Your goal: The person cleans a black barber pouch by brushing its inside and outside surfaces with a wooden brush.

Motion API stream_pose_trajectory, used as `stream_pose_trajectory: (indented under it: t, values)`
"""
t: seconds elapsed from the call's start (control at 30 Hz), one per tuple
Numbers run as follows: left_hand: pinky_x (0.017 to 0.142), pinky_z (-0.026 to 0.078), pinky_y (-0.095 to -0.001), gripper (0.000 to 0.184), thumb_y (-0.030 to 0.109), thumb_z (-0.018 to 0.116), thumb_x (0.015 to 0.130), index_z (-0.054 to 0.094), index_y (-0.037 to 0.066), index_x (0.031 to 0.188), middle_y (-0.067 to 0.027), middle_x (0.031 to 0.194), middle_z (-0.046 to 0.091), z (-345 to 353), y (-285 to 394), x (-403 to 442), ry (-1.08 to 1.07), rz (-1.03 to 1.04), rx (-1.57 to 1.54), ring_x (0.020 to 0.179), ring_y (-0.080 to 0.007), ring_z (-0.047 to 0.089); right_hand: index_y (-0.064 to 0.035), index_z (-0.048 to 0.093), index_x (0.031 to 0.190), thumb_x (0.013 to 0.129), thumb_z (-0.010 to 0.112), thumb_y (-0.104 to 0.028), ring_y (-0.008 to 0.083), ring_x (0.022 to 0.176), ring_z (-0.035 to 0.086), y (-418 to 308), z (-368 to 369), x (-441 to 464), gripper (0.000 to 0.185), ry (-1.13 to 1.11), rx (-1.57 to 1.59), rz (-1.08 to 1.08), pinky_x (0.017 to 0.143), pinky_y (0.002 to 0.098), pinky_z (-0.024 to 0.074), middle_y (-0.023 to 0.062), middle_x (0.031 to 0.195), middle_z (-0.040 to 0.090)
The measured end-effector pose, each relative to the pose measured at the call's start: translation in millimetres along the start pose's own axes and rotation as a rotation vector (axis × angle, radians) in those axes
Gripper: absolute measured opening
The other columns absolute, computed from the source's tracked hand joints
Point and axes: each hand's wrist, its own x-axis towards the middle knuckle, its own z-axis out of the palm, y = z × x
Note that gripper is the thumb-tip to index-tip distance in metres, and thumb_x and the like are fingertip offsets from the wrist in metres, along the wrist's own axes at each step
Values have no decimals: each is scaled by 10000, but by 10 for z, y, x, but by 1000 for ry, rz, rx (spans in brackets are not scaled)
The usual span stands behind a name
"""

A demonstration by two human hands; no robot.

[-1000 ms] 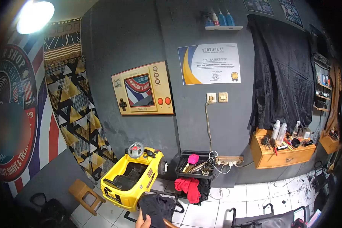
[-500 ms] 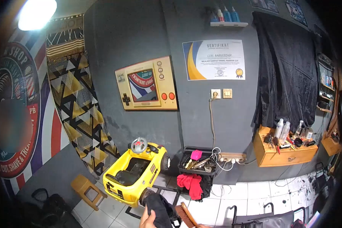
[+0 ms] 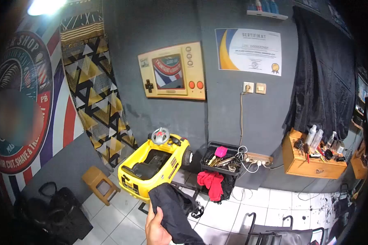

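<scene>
I see the person's left hand (image 3: 157,230) with its grip closed on the edge of a black cloth (image 3: 175,214), which is held up above the tiled floor (image 3: 214,220), near the yellow toy car (image 3: 173,161) from this angle. A wooden stool (image 3: 96,179) stands beside the car; the right hand's grip I cannot tell.
</scene>
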Motion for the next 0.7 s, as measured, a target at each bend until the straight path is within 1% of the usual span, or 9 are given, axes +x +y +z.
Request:
stream_pose_trajectory:
  t: [0.17, 0.2, 0.23, 0.27, 0.3, 0.43, 0.5, 0.6, 0.7]
  values:
    - [936, 408, -416, 451, 136, 439, 916, 306, 50, 1338, -114, 1253, 469, -224, -35, 81, 26, -10, -37, 1110, -265, 495, -12, 574, 915, 922, 287, -483, 311, 686, 588, 226, -16, 124, 551, 164, 28, 25, 643, 402, 458, 198, 745, 597]
    - [916, 429, -375, 406, 80, 380, 932, 317, 36, 1332, -101, 1232, 484, -261, -44, 97, 24, -38, -56, 1093, -236, 509, -9, 582, 905, 921, 278, -490, 326, 688, 600, 203, -43, 209, 569, 253, 73, -34, 648, 412, 463, 212, 748, 610]
    - [916, 429, -375, 406, 80, 380, 932, 317, 36, 1332, -101, 1232, 484, -294, -55, 122, 44, -36, -57, 1093, -236, 509, -5, 560, 902, 941, 329, -381, 208, 638, 584, -622, -538, -207, 444, 168, 442, 70, 609, 332, 466, 115, 658, 584]
    - [918, 424, -359, 411, 86, 389, 932, 318, 36, 1334, -97, 1242, 477, -317, -65, 150, -7, -95, -2, 1097, -225, 504, -1, 528, 944, 949, 354, -261, 118, 647, 550, -664, -529, -131, 314, 263, 521, -230, 608, 275, 452, 48, 653, 549]
    - [921, 418, -343, 417, 93, 397, 931, 319, 35, 1336, -93, 1251, 470, -318, -65, 154, -56, -156, 49, 1101, -214, 500, 12, 499, 997, 943, 371, -192, 122, 675, 539, -932, -651, -171, 247, 251, 690, -408, 636, 265, 443, 57, 731, 576]
    - [936, 388, -293, 465, 110, 442, 917, 305, 29, 1354, -84, 1291, 438, -239, 15, 176, -135, -322, 161, 1128, -166, 466, 29, 455, 1060, 897, 470, -104, 136, 764, 509, -1762, -1004, -263, 211, 328, 618, -624, 704, 263, 425, 80, 833, 550]
    - [953, 371, -298, 469, 121, 470, 907, 329, 24, 1343, -88, 1296, 432, -164, 52, 195, -30, -267, 290, 1134, -174, 460, 12, 493, 1057, 877, 490, -73, 138, 772, 516, -2136, -1209, -371, 199, 295, 439, -681, 697, 269, 431, 86, 851, 543]
    - [968, 359, -304, 454, 125, 488, 899, 358, 13, 1319, -102, 1281, 446, -215, 210, 303, -83, -108, 374, 1128, -194, 471, 22, 521, 1043, 809, 585, -43, 322, 813, 566, -1955, -1052, -66, 252, 247, 252, -835, 735, 335, 454, 184, 921, 559]
    - [964, 367, -305, 450, 113, 466, 904, 338, 22, 1325, -107, 1254, 463, -71, 558, 272, -63, -182, 110, 1118, -189, 481, 5, 525, 1061, 828, 585, -120, 345, 823, 555, -1494, -716, 87, 271, 42, 62, -768, 721, 347, 460, 177, 927, 566]
